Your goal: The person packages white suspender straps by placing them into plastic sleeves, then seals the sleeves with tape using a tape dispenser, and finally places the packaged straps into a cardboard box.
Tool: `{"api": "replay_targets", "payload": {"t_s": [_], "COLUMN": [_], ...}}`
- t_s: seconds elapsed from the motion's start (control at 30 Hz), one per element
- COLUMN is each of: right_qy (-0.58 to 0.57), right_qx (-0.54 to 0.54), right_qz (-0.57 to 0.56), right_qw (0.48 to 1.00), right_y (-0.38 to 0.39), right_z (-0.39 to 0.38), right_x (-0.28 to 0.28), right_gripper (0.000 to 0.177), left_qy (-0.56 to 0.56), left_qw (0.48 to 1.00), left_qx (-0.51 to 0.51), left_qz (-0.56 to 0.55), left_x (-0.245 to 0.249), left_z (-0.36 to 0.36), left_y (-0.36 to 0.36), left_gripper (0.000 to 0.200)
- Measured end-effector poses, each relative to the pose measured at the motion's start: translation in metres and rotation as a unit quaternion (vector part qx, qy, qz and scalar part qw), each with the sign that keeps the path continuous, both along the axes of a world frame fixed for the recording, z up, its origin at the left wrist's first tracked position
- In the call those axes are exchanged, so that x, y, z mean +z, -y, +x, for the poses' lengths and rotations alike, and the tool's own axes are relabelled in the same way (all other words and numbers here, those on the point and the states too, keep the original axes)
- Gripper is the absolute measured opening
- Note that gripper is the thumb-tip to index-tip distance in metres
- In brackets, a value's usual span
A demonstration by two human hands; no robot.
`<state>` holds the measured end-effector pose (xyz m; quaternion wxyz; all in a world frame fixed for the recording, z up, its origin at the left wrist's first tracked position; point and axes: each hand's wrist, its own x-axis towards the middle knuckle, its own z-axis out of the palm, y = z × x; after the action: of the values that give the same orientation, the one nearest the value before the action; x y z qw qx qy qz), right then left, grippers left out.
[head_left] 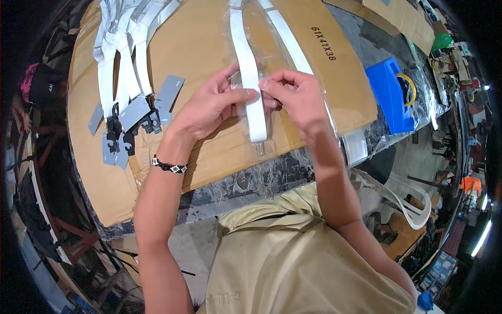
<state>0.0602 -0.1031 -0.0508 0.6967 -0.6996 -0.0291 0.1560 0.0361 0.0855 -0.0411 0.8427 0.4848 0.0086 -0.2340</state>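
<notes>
A long white strap point(253, 112) in a clear plastic sleeve runs down the cardboard in front of me, a metal clip point(260, 148) at its lower end. My left hand point(217, 102) is closed on the strap from the left, thumb on top and fingers behind it. From the right, my right hand point(297, 98) pinches at the edge of the same strap and its plastic, thumb and forefinger together. A second white strap point(293, 44) passes behind my right hand. To the left lie several white suspenders point(123, 68) with black clips point(149, 123) and grey tags point(170, 94).
A flattened cardboard sheet point(209, 31) covers the table. On the right stands a blue tape dispenser point(389, 97) with a yellow tape roll point(407, 89). A white chair point(413, 209) is at the lower right, a cardboard box point(387, 15) at the back. Another person's hand point(23, 120) shows far left.
</notes>
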Motion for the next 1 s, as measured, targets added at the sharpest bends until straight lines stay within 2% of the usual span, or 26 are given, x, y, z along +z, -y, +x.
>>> {"api": "replay_targets", "payload": {"t_s": [0.07,0.27,0.47,0.57,0.67,0.7,0.77,0.8,0.87,0.97,1.0], "right_qy": [-0.003,0.002,0.034,0.031,0.021,0.043,0.087,0.133,0.210,0.394,0.302], "right_qx": [-0.014,-0.030,-0.021,-0.023,-0.049,-0.029,-0.058,-0.078,-0.107,-0.186,-0.246], "right_qz": [0.028,0.014,-0.019,-0.012,-0.007,-0.071,-0.032,-0.102,-0.233,-0.248,-0.255], "right_qw": [1.000,0.999,0.999,0.999,0.999,0.996,0.994,0.983,0.944,0.865,0.885], "right_y": [-0.002,-0.005,-0.002,-0.002,-0.005,0.001,0.011,0.028,0.055,0.144,0.169], "right_z": [0.000,-0.001,-0.003,-0.003,-0.007,-0.012,-0.022,-0.026,-0.031,-0.016,-0.016], "right_x": [-0.001,0.009,0.004,0.005,0.006,0.016,0.023,0.032,0.048,0.036,0.052], "right_gripper": [0.019,0.018,0.015,0.014,0.016,0.017,0.017,0.017,0.017,0.017,0.017], "left_qy": [0.005,-0.001,0.034,0.049,0.058,0.050,0.036,0.044,0.032,0.029,0.026], "left_qw": [1.000,0.998,0.996,0.993,0.985,0.982,0.981,0.980,0.982,0.987,0.987], "left_qx": [0.001,-0.033,0.001,-0.015,-0.013,0.007,0.029,0.019,0.034,0.048,0.048], "left_qz": [-0.007,0.052,0.082,0.106,0.162,0.182,0.189,0.192,0.182,0.151,0.149], "left_x": [-0.001,0.001,-0.020,-0.018,-0.017,-0.014,-0.013,-0.018,-0.012,-0.015,-0.013], "left_z": [-0.001,0.001,0.004,0.004,0.004,0.003,-0.001,0.002,0.001,0.002,0.003], "left_y": [-0.001,-0.005,-0.004,-0.005,-0.004,0.000,0.003,-0.001,0.002,0.005,0.006], "left_gripper": [0.052,0.022,0.017,0.017,0.017,0.017,0.017,0.022,0.017,0.016,0.017]}}
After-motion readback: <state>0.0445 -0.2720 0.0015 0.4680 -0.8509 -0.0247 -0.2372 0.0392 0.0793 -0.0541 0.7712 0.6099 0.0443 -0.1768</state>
